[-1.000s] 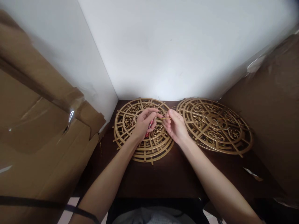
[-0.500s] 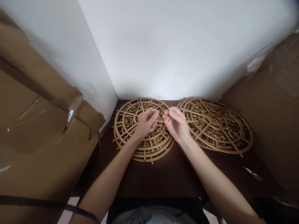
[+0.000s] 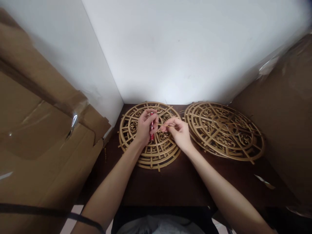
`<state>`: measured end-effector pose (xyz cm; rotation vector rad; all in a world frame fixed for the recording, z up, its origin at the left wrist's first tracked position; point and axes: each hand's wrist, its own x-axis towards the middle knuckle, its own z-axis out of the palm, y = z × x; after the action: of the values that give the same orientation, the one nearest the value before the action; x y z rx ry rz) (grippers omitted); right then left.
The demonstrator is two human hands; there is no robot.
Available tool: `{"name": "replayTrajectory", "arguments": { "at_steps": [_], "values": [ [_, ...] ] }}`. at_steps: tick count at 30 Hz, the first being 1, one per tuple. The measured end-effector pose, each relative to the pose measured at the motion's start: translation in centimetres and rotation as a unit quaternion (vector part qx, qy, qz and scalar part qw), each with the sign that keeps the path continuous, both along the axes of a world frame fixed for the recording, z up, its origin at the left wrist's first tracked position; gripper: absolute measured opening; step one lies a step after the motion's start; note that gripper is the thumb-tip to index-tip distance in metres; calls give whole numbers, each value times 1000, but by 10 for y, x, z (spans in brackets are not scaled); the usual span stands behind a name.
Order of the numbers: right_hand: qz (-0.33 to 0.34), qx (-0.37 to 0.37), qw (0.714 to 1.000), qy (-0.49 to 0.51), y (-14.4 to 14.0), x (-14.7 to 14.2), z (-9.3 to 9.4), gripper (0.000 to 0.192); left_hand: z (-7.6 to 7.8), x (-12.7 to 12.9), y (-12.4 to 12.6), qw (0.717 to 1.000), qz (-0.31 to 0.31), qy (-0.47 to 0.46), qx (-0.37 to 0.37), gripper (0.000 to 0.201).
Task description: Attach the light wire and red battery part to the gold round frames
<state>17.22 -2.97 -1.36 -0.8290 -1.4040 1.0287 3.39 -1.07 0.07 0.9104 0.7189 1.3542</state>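
My left hand (image 3: 145, 128) is closed around a slim red cylinder (image 3: 152, 136), held lengthwise over the left stack of round gold openwork frames (image 3: 156, 162). Its fingers cover much of the cylinder, so I cannot tell exactly what it is. Thin wires (image 3: 162, 124) stretch between the two hands. To the right, my right hand (image 3: 179, 131) pinches these wires between thumb and fingers, above the right edge of the same stack. Where the wire ends meet the cylinder is too small to make out.
A second stack of gold openwork frames (image 3: 224, 130) lies to the right, with thin wires on it. Cardboard (image 3: 48, 130) stands at the left, and more cardboard (image 3: 280, 123) at the right. A small pale strip (image 3: 264, 181) lies on the dark table (image 3: 170, 188).
My hands, close together before, have moved apart, the left going left and the right slightly down and left. More of the red cylinder and the wires between the hands now show.
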Motion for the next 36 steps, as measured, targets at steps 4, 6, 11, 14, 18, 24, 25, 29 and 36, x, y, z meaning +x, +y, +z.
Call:
{"name": "replayTrajectory", "arguments": {
  "at_steps": [4,6,11,14,18,24,25,29,36],
  "values": [
    [-12,124,967,-223,-3,-2,-2,28,3,-5,3,999,50,-18,-3,20],
    [10,182,938,-294,-4,-3,-2,30,3,-6,4,997,71,-26,-10,21],
    [57,239,885,-395,-5,-5,-1,34,4,-9,6,994,100,-44,-10,23],
    [63,230,879,-414,-5,-5,-1,33,5,-13,8,992,116,-47,-13,23],
    [63,224,880,-415,-6,-5,-1,29,6,-18,11,989,129,-62,-25,24],
    [69,221,882,-410,-6,-4,1,27,9,-21,12,988,129,-80,-38,23],
    [70,222,881,-412,-6,-4,1,27,9,-21,12,988,128,-81,-39,23],
    [65,231,874,-422,-7,-4,1,29,9,-20,12,988,130,-79,-37,23],
    [59,227,827,-511,-11,-9,0,44,7,-20,12,989,119,-78,-36,24]
  ]
}}
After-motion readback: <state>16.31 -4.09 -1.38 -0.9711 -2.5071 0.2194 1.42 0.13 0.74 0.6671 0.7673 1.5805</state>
